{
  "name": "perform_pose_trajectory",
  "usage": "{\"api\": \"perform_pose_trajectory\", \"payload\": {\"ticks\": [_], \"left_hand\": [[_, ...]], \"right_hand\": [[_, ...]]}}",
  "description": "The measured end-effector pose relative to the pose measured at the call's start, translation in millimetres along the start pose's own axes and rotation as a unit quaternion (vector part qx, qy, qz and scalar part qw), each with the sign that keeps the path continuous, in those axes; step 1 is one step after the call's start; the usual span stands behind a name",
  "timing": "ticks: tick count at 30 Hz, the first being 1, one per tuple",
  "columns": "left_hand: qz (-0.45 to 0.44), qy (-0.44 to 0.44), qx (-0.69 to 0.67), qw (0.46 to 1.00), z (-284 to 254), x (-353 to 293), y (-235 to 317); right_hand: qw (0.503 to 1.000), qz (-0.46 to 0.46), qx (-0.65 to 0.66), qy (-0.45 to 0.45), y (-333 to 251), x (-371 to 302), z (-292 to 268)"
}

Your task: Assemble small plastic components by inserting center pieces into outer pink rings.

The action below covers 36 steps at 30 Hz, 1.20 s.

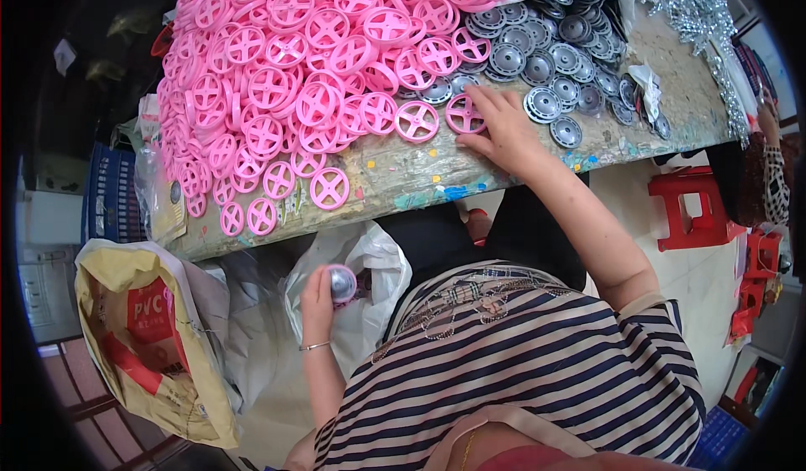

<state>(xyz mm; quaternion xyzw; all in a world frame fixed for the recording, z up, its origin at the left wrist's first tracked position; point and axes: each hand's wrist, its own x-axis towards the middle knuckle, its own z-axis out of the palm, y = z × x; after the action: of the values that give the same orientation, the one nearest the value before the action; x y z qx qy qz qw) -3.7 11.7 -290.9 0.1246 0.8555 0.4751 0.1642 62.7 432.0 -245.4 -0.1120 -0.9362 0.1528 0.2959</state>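
At the table's front edge my right hand reaches to a pink four-spoked toy wheel rim, its fingers and thumb around the rim's right side. My left hand is low, above a white plastic bag by my lap. It grips a toy wheel with a silver-grey disc set in a pink ring. A big heap of pink wheel rims covers the left and middle of the table. Right of it lie many silver-grey wheel discs, some nearest my right hand.
The worn, paint-spotted wooden table spans the view. A yellowish woven sack stands open at lower left. Silver tinsel hangs at the far right corner. A red stool stands on the right; another person's arm shows beyond it.
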Motion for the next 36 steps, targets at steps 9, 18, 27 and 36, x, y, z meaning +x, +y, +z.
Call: {"api": "perform_pose_trajectory", "payload": {"ticks": [9, 18, 27, 36], "left_hand": [[-0.016, 0.063, -0.070, 0.995, 28.4, 9.1, 31.6], [0.058, -0.042, -0.375, 0.924, 128.0, 16.1, 148.8], [-0.082, -0.180, -0.452, 0.870, 128.7, 36.5, 129.3], [-0.075, -0.216, -0.539, 0.811, 130.4, 38.2, 127.8]], "right_hand": [[0.997, 0.009, 0.039, -0.061, 33.8, 19.6, 8.3], [0.801, 0.289, 0.450, -0.270, -35.6, 24.1, -48.2], [0.996, 0.006, 0.075, -0.045, -10.2, 16.2, 0.5], [0.998, 0.004, 0.027, -0.061, 37.5, 23.1, 23.1]]}}
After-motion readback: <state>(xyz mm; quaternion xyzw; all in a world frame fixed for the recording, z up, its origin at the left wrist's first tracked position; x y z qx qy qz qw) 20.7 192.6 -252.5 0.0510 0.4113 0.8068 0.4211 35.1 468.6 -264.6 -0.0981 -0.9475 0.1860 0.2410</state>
